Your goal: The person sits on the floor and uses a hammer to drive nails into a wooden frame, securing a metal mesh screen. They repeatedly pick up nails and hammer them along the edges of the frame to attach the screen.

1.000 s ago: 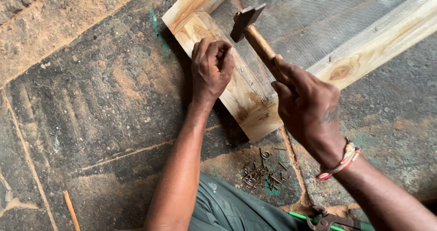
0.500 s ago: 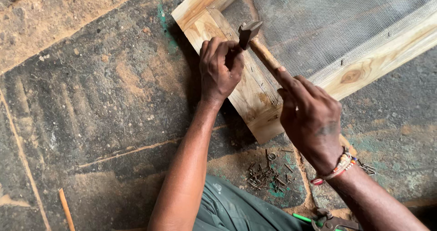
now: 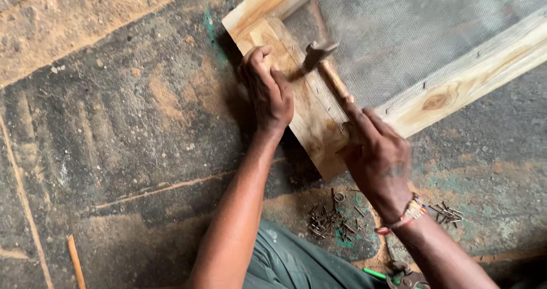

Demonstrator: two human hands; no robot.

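A wooden frame (image 3: 319, 126) with fine wire mesh (image 3: 421, 32) stretched over it lies on the stained concrete floor. My left hand (image 3: 268, 92) rests on the frame's corner board, fingertips pinched near the mesh edge; whether a nail is between them is hidden. My right hand (image 3: 379, 158) grips the wooden handle of a hammer (image 3: 322, 61). The hammer's dark metal head is blurred, just right of my left fingers and over the board.
A heap of loose nails (image 3: 330, 218) lies on the floor below the frame corner, and more nails (image 3: 447, 212) sit by my right wrist. Pliers with a green handle (image 3: 399, 277) lie at the bottom edge. A thin wooden stick (image 3: 75, 260) lies bottom left.
The hammer swung down from its raised position towards my left fingers, then lifted slightly and is blurred now. My left hand stayed on the corner board.
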